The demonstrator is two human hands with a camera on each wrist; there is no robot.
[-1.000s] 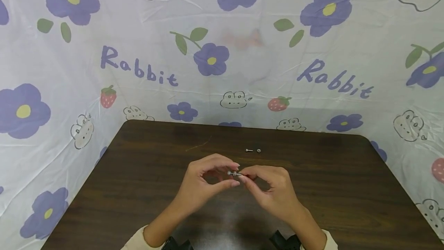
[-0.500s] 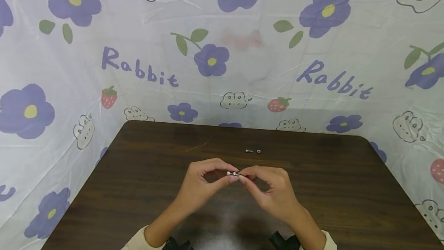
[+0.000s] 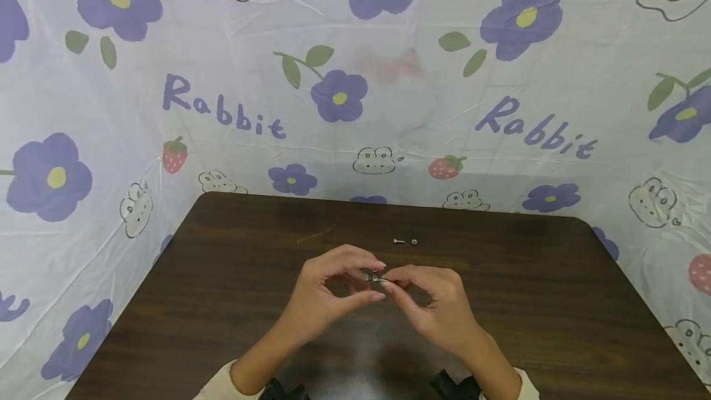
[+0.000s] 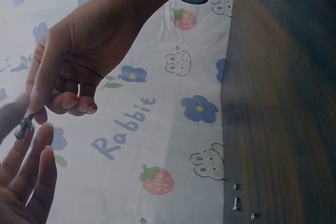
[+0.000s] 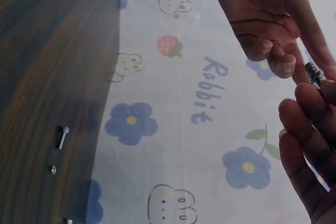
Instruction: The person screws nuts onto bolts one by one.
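A small metal bolt [image 3: 369, 278] with a nut on its shank is held level between my hands in the head view. My right hand [image 3: 439, 301] pinches its right end between thumb and index finger. My left hand [image 3: 328, 289] is around the bolt's other end, thumb and index finger spread apart above and below it. In the left wrist view the right hand [image 4: 73, 51] holds the bolt [image 4: 23, 127] over the left fingers [image 4: 44, 171]. From the right wrist view, the bolt [image 5: 315, 74] shows threads; the right hand [image 5: 310, 145] partly hides it.
A loose bolt [image 3: 399, 241] and a nut [image 3: 414, 241] lie on the dark wooden table [image 3: 222, 301] beyond my hands. Another small metal part [image 4: 254, 216] shows in the left wrist view. A printed curtain [image 3: 411, 91] stands behind the table.
The left thumb and index finger closed on the nut half a second ago and are now spread apart again. The right hand keeps its pinch in nearly the same place.
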